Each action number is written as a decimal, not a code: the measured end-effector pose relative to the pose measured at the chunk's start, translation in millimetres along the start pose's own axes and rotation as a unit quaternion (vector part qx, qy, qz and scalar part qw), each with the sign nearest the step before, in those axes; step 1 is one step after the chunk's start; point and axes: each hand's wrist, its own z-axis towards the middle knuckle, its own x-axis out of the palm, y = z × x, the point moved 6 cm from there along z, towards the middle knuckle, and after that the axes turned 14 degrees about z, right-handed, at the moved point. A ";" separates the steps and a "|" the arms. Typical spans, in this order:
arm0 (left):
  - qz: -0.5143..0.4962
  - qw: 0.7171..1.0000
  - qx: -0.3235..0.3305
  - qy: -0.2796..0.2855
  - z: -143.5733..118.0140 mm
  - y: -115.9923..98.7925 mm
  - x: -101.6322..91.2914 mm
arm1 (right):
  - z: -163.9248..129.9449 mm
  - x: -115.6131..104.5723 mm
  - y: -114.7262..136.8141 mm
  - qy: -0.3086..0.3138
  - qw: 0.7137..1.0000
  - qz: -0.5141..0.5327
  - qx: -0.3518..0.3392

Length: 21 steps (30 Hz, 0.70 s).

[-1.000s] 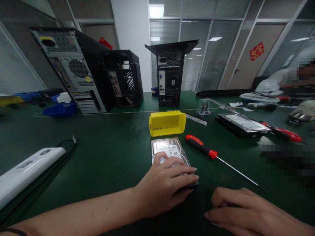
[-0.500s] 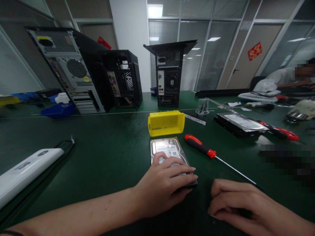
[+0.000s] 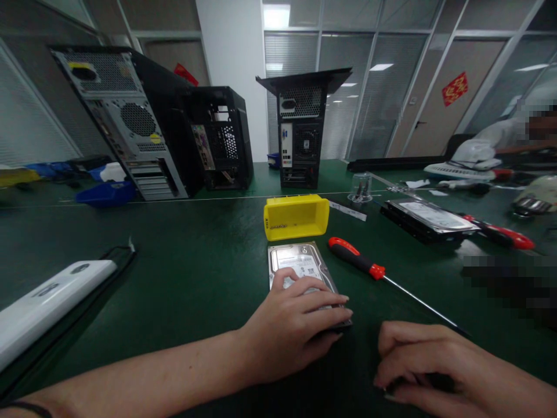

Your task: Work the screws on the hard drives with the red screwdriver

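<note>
Holding the hard disk drive (image 3: 292, 256) down probably calls for light, even pressure. It lies on the tabletop (image 3: 191, 278) beneath the left hand (image 3: 293, 325), whose half-spread fingers grip across it. Right of the drive, the right hand (image 3: 439, 363) curls nearly closed; contents cannot be told.

Dim light, bright white panels (image 3: 277, 16) in the glass partition (image 3: 385, 98), stretched edges.

An 8 can be made out in the dark marking (image 3: 46, 290) on the white bar-shaped case (image 3: 72, 289). The characters on the red door sign (image 3: 455, 89) and the small print on the hard disk drive's (image 3: 289, 255) label (image 3: 301, 264) cannot be read.
</note>
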 end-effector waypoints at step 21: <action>0.033 0.999 0.024 0.026 2.3 -1.4 -1.5 | 6.8 -7.2 4.3 -0.034 0.997 -0.063 -0.027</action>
